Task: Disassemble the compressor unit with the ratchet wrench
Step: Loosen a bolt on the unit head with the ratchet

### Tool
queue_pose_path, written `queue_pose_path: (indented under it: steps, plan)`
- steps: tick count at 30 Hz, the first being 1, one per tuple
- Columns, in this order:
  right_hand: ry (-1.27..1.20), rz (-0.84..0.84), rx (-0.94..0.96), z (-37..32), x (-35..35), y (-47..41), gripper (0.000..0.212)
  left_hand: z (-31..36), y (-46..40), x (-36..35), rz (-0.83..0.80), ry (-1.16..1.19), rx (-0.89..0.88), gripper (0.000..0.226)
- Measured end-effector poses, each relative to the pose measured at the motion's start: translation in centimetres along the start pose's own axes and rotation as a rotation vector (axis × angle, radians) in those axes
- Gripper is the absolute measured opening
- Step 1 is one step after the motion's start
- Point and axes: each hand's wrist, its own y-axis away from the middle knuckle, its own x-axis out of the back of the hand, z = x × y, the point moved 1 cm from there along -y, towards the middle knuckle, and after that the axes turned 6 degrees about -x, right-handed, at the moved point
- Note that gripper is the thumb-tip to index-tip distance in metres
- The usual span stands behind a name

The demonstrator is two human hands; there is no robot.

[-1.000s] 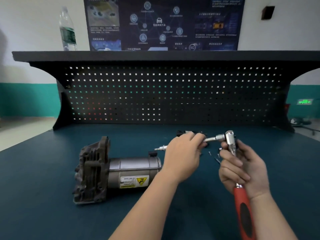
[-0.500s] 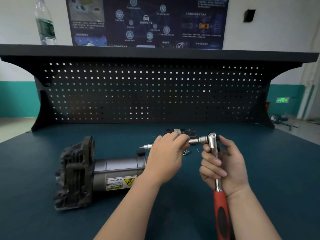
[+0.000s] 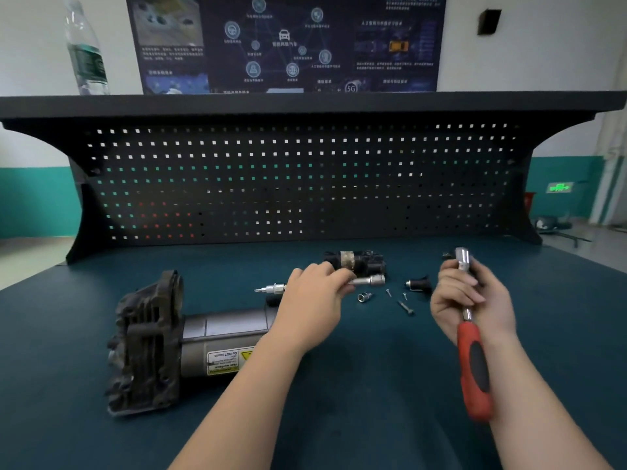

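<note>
The compressor unit (image 3: 190,337), a grey metal motor cylinder with a yellow warning label and a dark, grimy cast head at its left end, lies on its side on the dark teal tabletop (image 3: 356,401), near the front left, with nothing touching it. What has just changed is the tool: half a second ago the extension bar was plugged into the ratchet's head, and now the two are well apart, one in each hand. That suggests a change of bit or socket before the next fastener, not a turn on the unit itself.

The right hand (image 3: 471,296) holds the red-and-black-handled ratchet wrench (image 3: 473,351) upright, its fingers (image 3: 454,286) curled round the bare steel shank just under the chrome head, the grip hanging down toward the wrist. The left hand (image 3: 315,300), back turned up above the cylinder's right end, grips the long silver extension bar (image 3: 368,280) across the palm; the bar lies level, its bit tip sticking out to the left and its socket end to the right.

Just beyond the hands, a loose small chrome socket (image 3: 364,296) and a few dark screws (image 3: 405,307) rest on the tabletop, with a small black fitting (image 3: 419,284) beside them. Farther back sits a black removed part with a metal band (image 3: 354,259), before the black perforated back panel (image 3: 305,184).
</note>
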Motion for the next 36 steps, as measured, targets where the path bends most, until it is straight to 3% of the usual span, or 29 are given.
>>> queue_pose_path:
  steps: [5, 10, 19, 24, 26, 29, 32, 36]
  plan:
    - [-0.034, 0.179, -0.005, -2.3, 3.4, -0.9, 0.021, 2.7, -2.9, -5.0, -0.444, -0.077, -0.156, 0.018]
    - [-0.074, 0.201, -0.022, -2.6, 5.0, -1.3, 0.033, 2.8, -4.7, -8.8, -0.501, -0.085, -0.176, 0.023]
    - [-0.246, 0.246, 0.041, -2.9, 5.9, -1.7, 0.037, 1.2, -3.8, -10.5, -0.517, -0.12, -0.324, 0.03]
    - [-0.332, 0.228, 0.103, -3.3, 5.3, -1.3, 0.038, 3.1, -4.2, -8.3, -0.102, -0.162, -0.778, 0.029]
    - [-0.366, 0.201, 0.132, -3.6, 5.0, -1.1, 0.039, 4.0, -4.9, -7.9, -0.063, -0.148, -0.899, 0.023]
    - [-0.368, 0.183, 0.153, -3.9, 4.8, -0.8, 0.041, 4.9, -6.0, -8.8, -0.215, -0.115, -0.946, 0.027]
    - [-0.36, 0.181, 0.163, -3.9, 4.9, -0.7, 0.042, 4.8, -6.6, -10.4, -0.536, -0.184, -0.779, 0.039]
    - [-0.338, 0.184, 0.161, -4.0, 4.8, -0.8, 0.046, 3.9, -6.8, -11.2, -0.607, -0.208, -0.737, 0.042]
